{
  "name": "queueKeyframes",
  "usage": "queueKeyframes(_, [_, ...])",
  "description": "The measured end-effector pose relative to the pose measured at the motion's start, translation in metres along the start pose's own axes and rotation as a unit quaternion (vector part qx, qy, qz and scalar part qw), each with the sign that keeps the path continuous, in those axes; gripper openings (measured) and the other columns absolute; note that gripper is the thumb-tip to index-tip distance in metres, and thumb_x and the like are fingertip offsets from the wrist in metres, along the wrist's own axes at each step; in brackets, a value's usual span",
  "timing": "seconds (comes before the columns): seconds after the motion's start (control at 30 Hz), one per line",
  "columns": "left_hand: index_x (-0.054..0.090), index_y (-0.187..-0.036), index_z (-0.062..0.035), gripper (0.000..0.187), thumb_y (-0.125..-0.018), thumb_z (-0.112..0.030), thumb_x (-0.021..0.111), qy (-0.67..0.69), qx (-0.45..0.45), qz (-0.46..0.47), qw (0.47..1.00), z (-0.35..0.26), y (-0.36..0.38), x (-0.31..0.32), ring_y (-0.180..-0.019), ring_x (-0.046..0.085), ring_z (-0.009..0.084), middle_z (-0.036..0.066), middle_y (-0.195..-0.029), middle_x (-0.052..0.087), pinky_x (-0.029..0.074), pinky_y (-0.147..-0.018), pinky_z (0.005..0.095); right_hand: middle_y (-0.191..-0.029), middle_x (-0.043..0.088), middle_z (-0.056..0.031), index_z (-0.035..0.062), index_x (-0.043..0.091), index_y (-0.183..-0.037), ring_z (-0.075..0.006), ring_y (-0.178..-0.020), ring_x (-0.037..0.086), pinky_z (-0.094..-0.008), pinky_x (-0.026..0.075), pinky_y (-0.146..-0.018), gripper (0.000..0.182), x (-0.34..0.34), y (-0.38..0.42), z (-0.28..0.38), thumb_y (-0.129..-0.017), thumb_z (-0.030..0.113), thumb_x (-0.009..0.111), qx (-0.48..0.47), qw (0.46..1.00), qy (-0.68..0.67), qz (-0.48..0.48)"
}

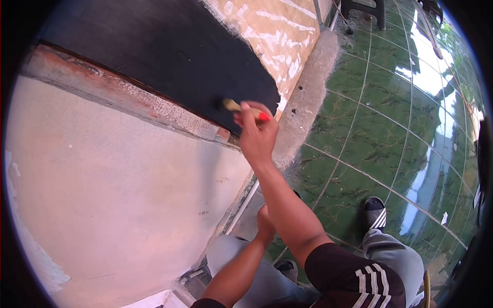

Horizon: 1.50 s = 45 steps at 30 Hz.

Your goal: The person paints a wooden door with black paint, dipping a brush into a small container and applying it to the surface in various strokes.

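My right hand point(257, 134) is closed around the handle of a paintbrush point(232, 105) with a gold-coloured ferrule and a red handle end. The dark bristles meet a black painted panel point(169, 56), close to its lower right edge. Bristles and ferrule are slightly blurred. My left hand point(265, 220) is lower down, near my knee and partly behind my right forearm; its fingers are hidden. Along the panel's right side runs a tan surface point(272, 31) with rough white streaks.
A worn, reddish ledge point(118, 92) borders the panel, with a pale pink wall point(113, 195) below. Green floor tiles point(370, 133) lie to the right beyond a rough concrete strip point(308, 97). A white pipe point(244, 205) follows the wall's foot. Dark plastic furniture legs point(380, 14) stand at the top.
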<state>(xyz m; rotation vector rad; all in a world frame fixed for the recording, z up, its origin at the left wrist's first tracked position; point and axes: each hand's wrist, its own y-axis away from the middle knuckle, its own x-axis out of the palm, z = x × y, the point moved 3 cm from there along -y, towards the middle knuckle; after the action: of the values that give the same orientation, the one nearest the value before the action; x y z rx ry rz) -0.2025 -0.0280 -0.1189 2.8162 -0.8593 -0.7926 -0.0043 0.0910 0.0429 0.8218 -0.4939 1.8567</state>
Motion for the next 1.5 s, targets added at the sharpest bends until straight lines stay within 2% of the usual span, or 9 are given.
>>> queueKeyframes(0.13, [0.068, -0.099, 0.0022, 0.016, -0.095, -0.011, 0.061, 0.252, -0.088, -0.036, 0.963, -0.004, 0.004, 0.005, -0.082, 0.062, 0.0096, 0.008, -0.09, 0.072, 0.051, -0.073, 0.0288, -0.084, 0.072, -0.0113, -0.0054, 0.067, -0.104, -0.0138, -0.076, 0.07, -0.0259, 0.057, -0.071, 0.023, 0.038, -0.004, 0.055, -0.099, 0.017, 0.066, 0.036, 0.99, -0.13, 0.051])
queueKeyframes(0.27, [0.065, -0.092, 0.0008, 0.017, -0.098, -0.013, 0.058, 0.081, -0.115, -0.033, 0.989, 0.011, -0.002, 0.002, -0.075, 0.066, 0.0125, 0.009, -0.084, 0.07, 0.053, -0.068, 0.0301, -0.086, 0.073, -0.0128, -0.0032, 0.067, -0.105, -0.0169, -0.074, 0.07, -0.0277, 0.057, -0.07, 0.022, -0.004, 0.005, -0.004, -0.1, 0.018, 0.064, 0.055, 0.996, -0.056, 0.041])
queueKeyframes(0.5, [0.059, -0.082, 0.0015, 0.025, -0.1, -0.016, 0.056, 0.052, -0.207, -0.052, 0.976, 0.032, -0.007, 0.007, -0.066, 0.067, 0.0153, 0.01, -0.078, 0.067, 0.053, -0.061, 0.0316, -0.062, 0.068, -0.0119, 0.001, 0.072, -0.092, -0.0151, -0.058, 0.069, -0.0315, 0.051, -0.056, 0.022, -0.089, 0.007, -0.041, -0.092, 0.023, 0.071, -0.104, 0.911, 0.398, -0.031])
queueKeyframes(0.63, [0.063, -0.089, 0.0013, 0.019, -0.098, -0.014, 0.058, -0.087, 0.084, -0.01, 0.993, 0.047, -0.008, 0.001, -0.074, 0.066, 0.0144, 0.012, -0.082, 0.069, 0.053, -0.067, 0.0327, -0.066, 0.069, -0.011, 0.002, 0.071, -0.094, -0.0147, -0.06, 0.069, -0.0284, 0.053, -0.058, 0.019, 0.005, 0.014, 0.012, -0.094, 0.021, 0.071, -0.119, 0.947, 0.294, 0.058])
queueKeyframes(0.8, [0.068, -0.1, 0.0017, 0.017, -0.095, -0.013, 0.061, 0.282, -0.067, -0.048, 0.956, -0.013, 0.001, 0.0, -0.081, 0.065, 0.0136, 0.014, -0.086, 0.071, 0.052, -0.072, 0.0317, -0.088, 0.073, -0.0123, -0.0064, 0.066, -0.1, -0.0164, -0.078, 0.072, -0.0265, 0.059, -0.073, 0.023, 0.051, 0.016, 0.066, -0.099, 0.017, 0.066, -0.021, 0.994, -0.08, 0.073])
queueKeyframes(0.93, [0.067, -0.099, 0.0013, 0.017, -0.098, -0.013, 0.059, 0.004, 0.058, -0.007, 0.998, 0.015, -0.004, 0.001, -0.078, 0.066, 0.0142, 0.013, -0.082, 0.07, 0.053, -0.07, 0.0321, -0.088, 0.072, -0.0137, -0.0044, 0.066, -0.107, -0.019, -0.078, 0.072, -0.0298, 0.06, -0.073, 0.026, 0.0, 0.009, -0.003, -0.098, 0.02, 0.067, 0.098, 0.99, -0.095, 0.024])
queueKeyframes(1.03, [0.064, -0.096, -0.0003, 0.017, -0.1, -0.016, 0.06, -0.028, -0.229, -0.015, 0.973, 0.01, -0.008, 0.004, -0.075, 0.068, 0.0185, 0.008, -0.085, 0.067, 0.055, -0.07, 0.0314, -0.088, 0.073, -0.0122, -0.0049, 0.067, -0.106, -0.0174, -0.074, 0.07, -0.0279, 0.058, -0.072, 0.025, -0.093, -0.009, -0.08, -0.098, 0.019, 0.066, 0.072, 0.992, 0.096, -0.049])
queueKeyframes(1.17, [0.06, -0.088, -0.0006, 0.021, -0.102, -0.015, 0.056, 0.046, -0.195, -0.043, 0.979, 0.027, -0.006, 0.009, -0.066, 0.063, 0.0115, 0.007, -0.079, 0.063, 0.053, -0.063, 0.028, -0.078, 0.072, -0.006, -0.005, 0.071, -0.097, -0.0158, -0.072, 0.07, -0.0302, 0.054, -0.065, 0.018, -0.139, -0.047, -0.094, -0.095, 0.013, 0.066, -0.006, 0.9, 0.428, -0.083])
queueKeyframes(1.5, [0.06, -0.084, 0.0015, 0.024, -0.102, -0.015, 0.056, 0.105, -0.173, -0.045, 0.978, 0.041, -0.008, 0.009, -0.066, 0.067, 0.014, 0.007, -0.077, 0.064, 0.053, -0.058, 0.0275, -0.088, 0.071, -0.0127, -0.0086, 0.064, -0.107, -0.0161, -0.076, 0.07, -0.0283, 0.06, -0.073, 0.026, 0.033, -0.072, 0.072, -0.098, 0.016, 0.066, 0.039, 0.981, -0.182, 0.048])
